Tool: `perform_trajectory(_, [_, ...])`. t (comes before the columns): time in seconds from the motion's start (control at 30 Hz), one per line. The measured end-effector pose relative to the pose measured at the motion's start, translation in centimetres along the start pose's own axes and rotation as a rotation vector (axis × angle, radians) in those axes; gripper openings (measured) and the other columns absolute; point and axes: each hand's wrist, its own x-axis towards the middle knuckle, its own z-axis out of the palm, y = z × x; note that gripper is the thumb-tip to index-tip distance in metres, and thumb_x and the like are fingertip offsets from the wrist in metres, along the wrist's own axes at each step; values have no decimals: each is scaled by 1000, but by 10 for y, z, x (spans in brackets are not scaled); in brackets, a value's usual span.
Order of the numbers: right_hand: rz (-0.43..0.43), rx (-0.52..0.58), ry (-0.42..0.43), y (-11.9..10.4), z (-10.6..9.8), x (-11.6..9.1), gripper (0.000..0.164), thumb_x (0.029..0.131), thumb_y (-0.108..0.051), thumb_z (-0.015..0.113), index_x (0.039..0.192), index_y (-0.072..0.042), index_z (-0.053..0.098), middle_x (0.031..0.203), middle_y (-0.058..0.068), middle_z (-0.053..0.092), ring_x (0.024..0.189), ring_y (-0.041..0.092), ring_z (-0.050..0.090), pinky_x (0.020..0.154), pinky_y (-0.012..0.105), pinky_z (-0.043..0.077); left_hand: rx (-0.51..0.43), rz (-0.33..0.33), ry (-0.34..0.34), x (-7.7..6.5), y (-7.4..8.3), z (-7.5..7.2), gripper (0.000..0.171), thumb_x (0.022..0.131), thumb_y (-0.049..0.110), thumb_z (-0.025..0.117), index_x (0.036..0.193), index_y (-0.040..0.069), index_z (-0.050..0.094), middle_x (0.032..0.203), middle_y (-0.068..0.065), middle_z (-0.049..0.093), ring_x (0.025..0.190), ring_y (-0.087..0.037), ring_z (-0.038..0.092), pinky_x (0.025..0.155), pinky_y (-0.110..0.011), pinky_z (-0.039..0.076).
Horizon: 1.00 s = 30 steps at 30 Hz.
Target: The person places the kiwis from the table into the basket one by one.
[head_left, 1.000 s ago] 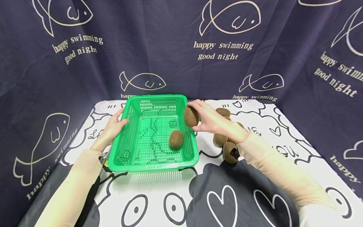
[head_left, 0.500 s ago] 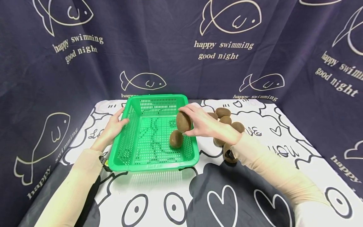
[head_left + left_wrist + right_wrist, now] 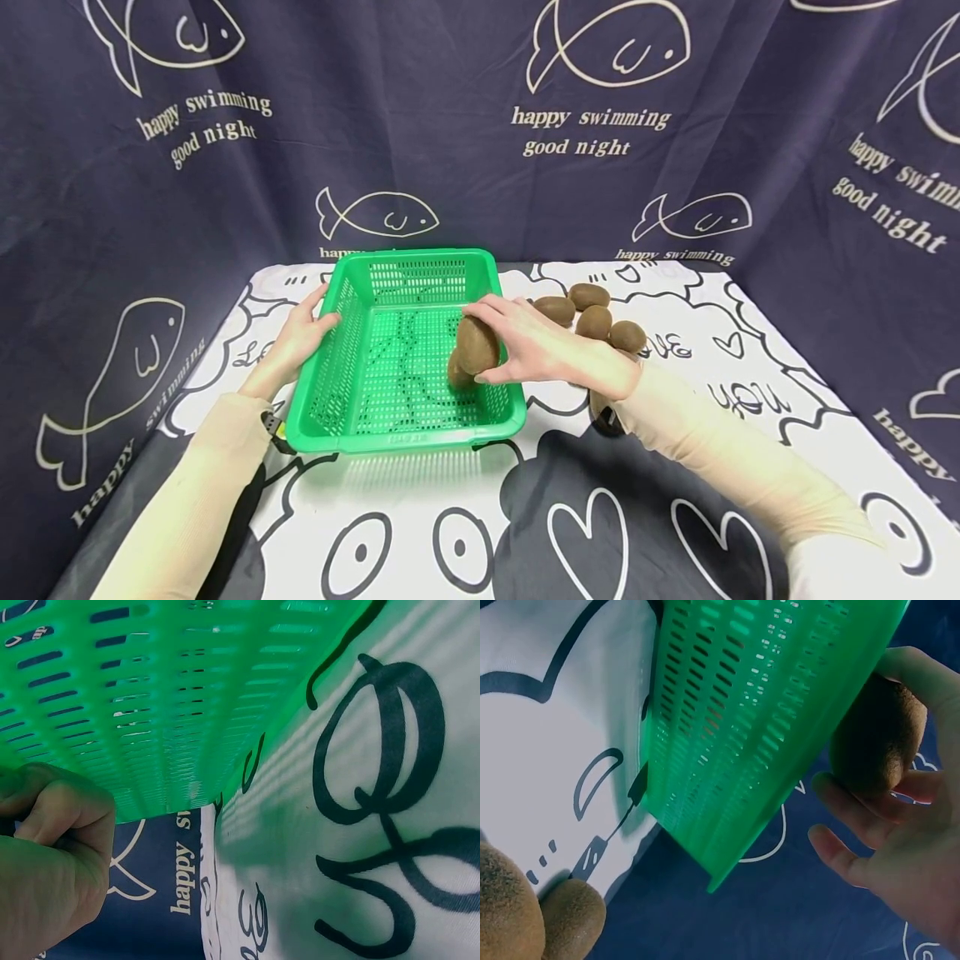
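A green perforated plastic basket (image 3: 405, 443) stands on the table. My left hand (image 3: 300, 335) grips its left rim, with the thumb over the edge; the left wrist view shows the curled fingers (image 3: 71, 814) at the basket's side. Over the basket's right part, my right hand (image 3: 540, 343) holds a brown fuzzy kiwi (image 3: 476, 346) between thumb and fingers. Another kiwi (image 3: 456, 372) lies on the basket floor, partly hidden behind the held one. From the right wrist camera, the held kiwi (image 3: 881, 739) appears beyond the basket rim.
Several loose kiwis (image 3: 594, 322) lie on the table right of the basket, some hidden under my right forearm. A patterned black-and-white cloth (image 3: 420, 533) covers the table. Behind it hangs a dark blue curtain (image 3: 450, 125) with fish drawings.
My right hand has carried the kiwi left and down, from the basket's right rim to over the kiwi inside. More of the loose kiwis now show. The left hand has stayed put.
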Motion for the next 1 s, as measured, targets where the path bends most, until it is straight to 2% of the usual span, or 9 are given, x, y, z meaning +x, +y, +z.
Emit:
perform_trajectory(0.27, [-11, -27, -19, -8, 2, -7, 78, 66, -44, 82, 129, -8, 54, 121, 5, 58, 105, 18, 59, 89, 39, 49, -15, -3, -1, 1, 0, 0, 71, 96, 11, 44, 157, 19, 9, 129, -36, 49, 68, -4, 64, 65, -26, 61])
perform_trajectory(0.47, [-8, -43, -62, -13, 2, -10, 80, 67, -49, 81, 131, -10, 54, 122, 3, 59, 109, 17, 56, 91, 38, 46, -19, -5, -2, 3, -3, -1, 71, 96, 11, 44, 157, 22, 9, 133, -34, 47, 68, -4, 63, 65, -26, 61])
perform_trajectory(0.67, [-16, -51, -85, -16, 4, -15, 80, 67, -54, 79, 131, -11, 56, 121, 3, 60, 110, 18, 57, 92, 40, 46, -21, -11, 0, 4, -4, -1, 70, 97, 12, 43, 157, 22, 8, 133, -33, 47, 68, -3, 62, 64, -25, 61])
perform_trajectory(0.87, [-35, -50, -89, -15, 6, -18, 78, 67, -56, 77, 130, -15, 57, 116, 1, 61, 108, 18, 55, 90, 39, 44, 0, -13, 0, 3, -2, 0, 71, 96, 12, 44, 157, 21, 8, 132, -32, 47, 67, -4, 62, 64, -26, 61])
perform_trajectory(1.0, [-54, -30, -82, -12, 7, -20, 74, 71, -59, 72, 130, -16, 57, 115, 0, 61, 109, 16, 53, 90, 38, 42, 4, -16, 0, 3, -2, 0, 71, 96, 12, 43, 157, 20, 8, 131, -33, 47, 67, -4, 62, 63, -25, 61])
